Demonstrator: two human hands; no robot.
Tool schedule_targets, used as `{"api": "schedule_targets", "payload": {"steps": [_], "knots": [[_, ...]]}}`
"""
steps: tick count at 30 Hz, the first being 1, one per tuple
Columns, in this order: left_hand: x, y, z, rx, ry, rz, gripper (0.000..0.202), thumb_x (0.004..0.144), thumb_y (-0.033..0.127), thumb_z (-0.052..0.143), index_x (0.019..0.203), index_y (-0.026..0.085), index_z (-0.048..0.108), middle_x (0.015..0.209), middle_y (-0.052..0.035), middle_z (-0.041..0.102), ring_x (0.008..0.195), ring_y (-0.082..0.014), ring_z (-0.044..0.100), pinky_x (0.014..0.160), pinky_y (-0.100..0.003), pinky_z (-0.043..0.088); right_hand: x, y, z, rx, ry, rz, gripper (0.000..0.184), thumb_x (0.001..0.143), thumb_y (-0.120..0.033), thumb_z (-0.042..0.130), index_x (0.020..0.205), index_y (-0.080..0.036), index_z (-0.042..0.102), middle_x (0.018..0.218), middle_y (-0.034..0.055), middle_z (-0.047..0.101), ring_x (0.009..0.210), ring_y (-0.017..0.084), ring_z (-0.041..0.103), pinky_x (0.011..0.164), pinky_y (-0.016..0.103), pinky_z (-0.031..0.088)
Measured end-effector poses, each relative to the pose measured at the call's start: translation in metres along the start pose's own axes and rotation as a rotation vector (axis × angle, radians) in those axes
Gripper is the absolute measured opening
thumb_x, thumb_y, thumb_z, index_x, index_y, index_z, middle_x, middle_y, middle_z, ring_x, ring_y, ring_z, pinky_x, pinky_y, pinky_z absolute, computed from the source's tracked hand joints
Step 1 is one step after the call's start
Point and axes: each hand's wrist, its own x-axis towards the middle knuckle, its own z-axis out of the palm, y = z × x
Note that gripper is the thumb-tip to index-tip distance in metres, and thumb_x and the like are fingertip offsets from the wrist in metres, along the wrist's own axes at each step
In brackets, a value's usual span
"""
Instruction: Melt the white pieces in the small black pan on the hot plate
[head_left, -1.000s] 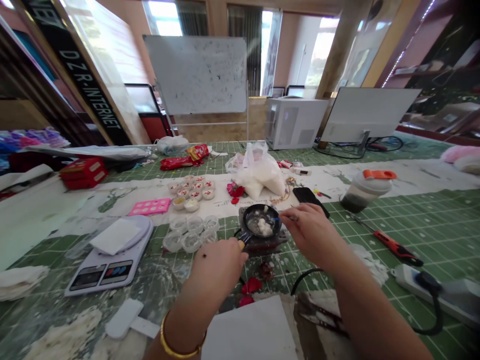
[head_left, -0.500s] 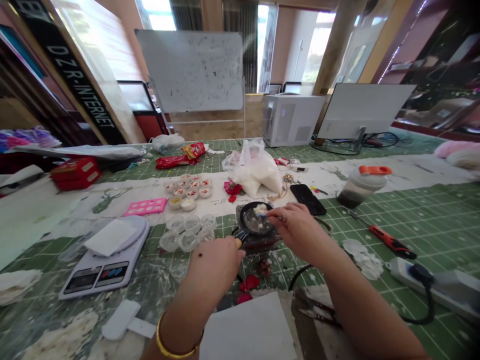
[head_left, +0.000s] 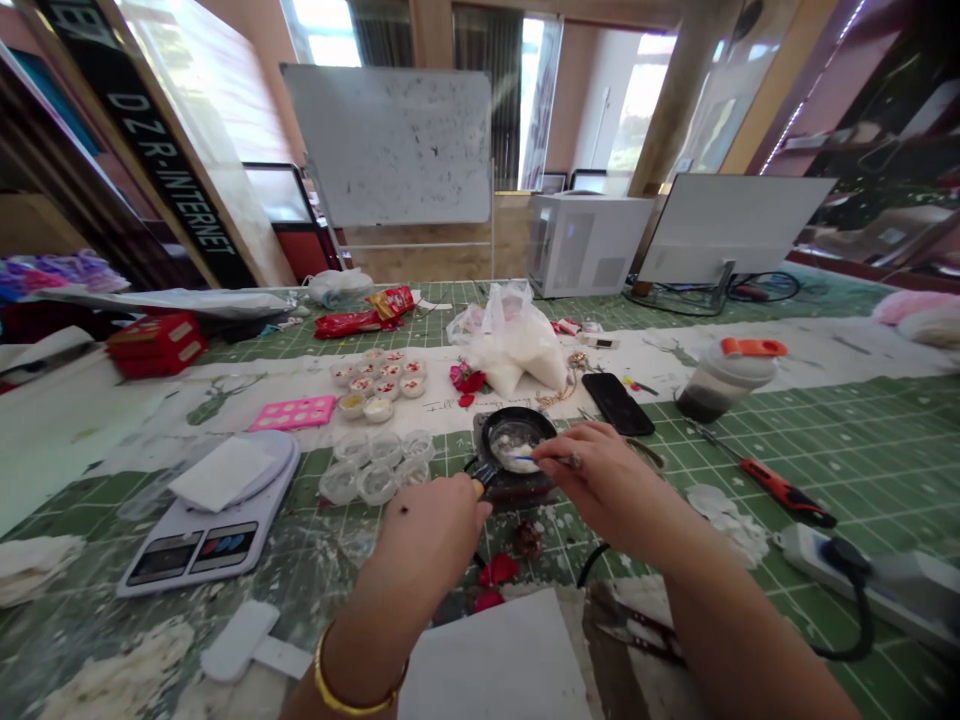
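Note:
A small black frying pan [head_left: 491, 425] rests on a dark hot plate [head_left: 525, 488] in front of me. My left hand [head_left: 431, 535] is closed round the pan's handle [head_left: 478, 487], of which the light end shows. In my right hand [head_left: 592, 465] is a thin blue stick [head_left: 519, 457], pinched between fingers and thumb. Its far end dips into white, partly melted lumps [head_left: 516, 440] in clear liquid in the pan. Left of the pan stand several empty clear cups [head_left: 376, 482], and behind them cups with white filling and red bits [head_left: 388, 372].
A kitchen scale [head_left: 217, 510] with white paper lies at left, near a pink mould [head_left: 292, 412]. Behind the pan sits a bag of white granules [head_left: 517, 350]. To the right are a phone [head_left: 616, 402], a shaker bottle [head_left: 724, 380], a red-black tool [head_left: 787, 492] and a power strip [head_left: 885, 585].
My right hand has drawn the stick lower in the pan, toward me. The white lumps have shifted from the pan's far side to its near side. My left hand keeps its grip.

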Motion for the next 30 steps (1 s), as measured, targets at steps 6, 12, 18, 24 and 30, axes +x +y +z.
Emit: {"api": "schedule_targets", "payload": {"steps": [6, 12, 18, 24, 30], "knots": [[-0.0006, -0.0003, 0.0004, 0.005, -0.023, -0.010, 0.029, 0.079, 0.040, 0.036, 0.078, 0.017, 0.054, 0.069, -0.0072, 0.061, 0.061, -0.0170, 0.058, 0.054, -0.026, 0.040, 0.0004, -0.0003, -0.0008, -0.053, 0.028, 0.082, 0.025, 0.084, -0.025, 0.036, 0.084, -0.019, 0.060, 0.082, 0.0049, 0.063, 0.081, 0.017, 0.052, 0.080, 0.034, 0.033], [-0.0005, -0.0012, 0.0022, 0.002, 0.019, 0.002, 0.028, 0.079, 0.041, 0.036, 0.076, 0.018, 0.053, 0.067, -0.0063, 0.061, 0.060, -0.0183, 0.058, 0.053, -0.028, 0.040, -0.0004, -0.0037, 0.0024, -0.031, 0.032, 0.039, 0.024, 0.084, -0.023, 0.035, 0.089, -0.019, 0.058, 0.082, 0.0040, 0.063, 0.082, 0.016, 0.052, 0.081, 0.034, 0.033], [-0.0004, -0.0002, 0.0009, 0.005, 0.006, 0.005, 0.027, 0.078, 0.039, 0.037, 0.076, 0.018, 0.054, 0.068, -0.0064, 0.062, 0.062, -0.0197, 0.059, 0.052, -0.028, 0.040, 0.0008, 0.0007, 0.0031, 0.023, -0.001, 0.024, 0.024, 0.084, -0.025, 0.035, 0.092, -0.021, 0.058, 0.087, 0.0030, 0.063, 0.086, 0.015, 0.052, 0.080, 0.030, 0.035], [-0.0008, -0.0022, 0.0023, 0.002, 0.017, 0.032, 0.028, 0.079, 0.040, 0.037, 0.075, 0.018, 0.053, 0.069, -0.0064, 0.062, 0.063, -0.0186, 0.059, 0.052, -0.027, 0.040, 0.0009, 0.0025, -0.0009, -0.066, 0.029, 0.108, 0.024, 0.084, -0.024, 0.036, 0.088, -0.019, 0.059, 0.085, 0.0049, 0.063, 0.086, 0.018, 0.052, 0.081, 0.033, 0.035], [-0.0004, -0.0029, 0.0041, -0.002, 0.034, 0.041, 0.027, 0.079, 0.039, 0.036, 0.076, 0.019, 0.052, 0.068, -0.0062, 0.062, 0.062, -0.0201, 0.059, 0.052, -0.029, 0.040, -0.0008, -0.0007, -0.0032, -0.064, 0.024, 0.084, 0.025, 0.084, -0.024, 0.036, 0.088, -0.019, 0.060, 0.085, 0.0046, 0.063, 0.084, 0.017, 0.053, 0.078, 0.032, 0.037]]}}
